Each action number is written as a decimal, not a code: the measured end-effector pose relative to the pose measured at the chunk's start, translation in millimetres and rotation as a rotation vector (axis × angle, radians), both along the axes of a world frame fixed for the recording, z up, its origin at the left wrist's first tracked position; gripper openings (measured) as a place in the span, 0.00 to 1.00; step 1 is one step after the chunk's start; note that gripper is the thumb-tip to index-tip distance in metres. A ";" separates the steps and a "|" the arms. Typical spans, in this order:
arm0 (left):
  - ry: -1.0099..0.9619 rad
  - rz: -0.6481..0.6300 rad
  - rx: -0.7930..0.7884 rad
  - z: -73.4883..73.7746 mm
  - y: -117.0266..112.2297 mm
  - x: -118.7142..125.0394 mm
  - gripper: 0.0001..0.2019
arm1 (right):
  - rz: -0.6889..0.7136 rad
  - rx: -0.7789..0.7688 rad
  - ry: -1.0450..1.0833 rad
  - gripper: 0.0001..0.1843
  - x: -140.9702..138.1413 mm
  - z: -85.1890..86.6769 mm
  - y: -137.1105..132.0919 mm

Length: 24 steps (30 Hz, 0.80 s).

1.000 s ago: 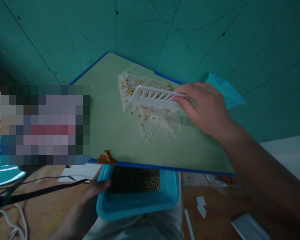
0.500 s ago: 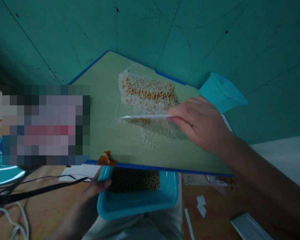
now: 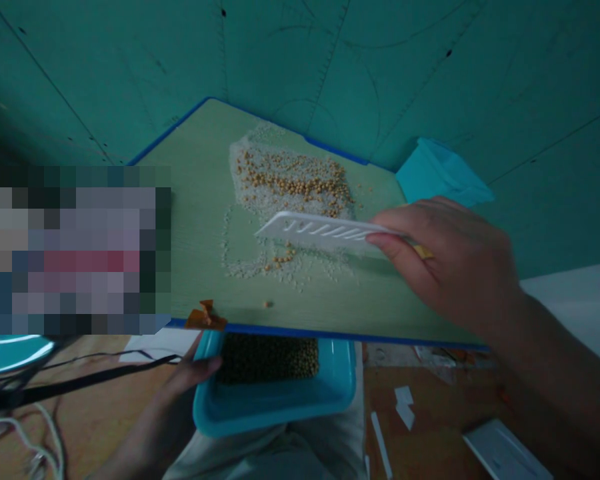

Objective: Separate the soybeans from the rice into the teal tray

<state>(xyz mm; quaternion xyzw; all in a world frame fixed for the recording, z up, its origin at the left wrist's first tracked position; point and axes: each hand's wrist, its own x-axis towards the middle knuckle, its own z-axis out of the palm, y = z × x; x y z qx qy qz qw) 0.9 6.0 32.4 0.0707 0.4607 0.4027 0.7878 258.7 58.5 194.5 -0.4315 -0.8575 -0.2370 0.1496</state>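
Observation:
My right hand (image 3: 450, 260) grips a white slotted plastic strip (image 3: 320, 228) by its right end. The strip hangs tilted over a pale green board (image 3: 195, 200) with blue edging. Beyond it lies a patch of small whitish granules with tan round beans (image 3: 300, 185) among them. A few beans and granules are scattered nearer me, and a single bean (image 3: 267, 304) sits close to the board's front edge. My left hand (image 3: 180, 383) holds the left wall of a blue plastic tub (image 3: 280, 403), thumb over the rim. Similar beans (image 3: 307, 360) fill the tub's back part, under the board's edge.
Orange tape (image 3: 206, 317) sticks to the board's front edge. A turquoise folded pouch (image 3: 443, 175) lies at the back right on a green mat (image 3: 280, 60). Below are cables (image 3: 50, 433), paper scraps (image 3: 404, 407) and a flat grey device (image 3: 505, 447). A blurred patch hides the left.
My right hand has moved right and turned the strip so its slotted face shows. Several beans and granules now lie nearer the front of the board. My left hand and the tub have barely moved.

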 end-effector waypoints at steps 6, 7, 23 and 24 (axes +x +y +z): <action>-0.020 -0.014 0.034 3.2 0.4 -0.4 0.26 | -0.070 -0.065 -0.058 0.09 3.6 -4.0 -7.5; -0.020 -0.021 0.030 3.0 0.6 -0.7 0.26 | -0.065 -0.082 -0.055 0.09 3.4 -3.5 -9.8; -0.085 -0.088 -0.003 -4.7 -0.1 -4.3 0.15 | -0.065 -0.187 0.067 0.05 3.8 0.8 -48.8; -0.092 -0.076 -0.001 -4.2 -0.2 -3.4 0.15 | -0.074 -0.179 0.066 0.05 2.9 0.7 -46.2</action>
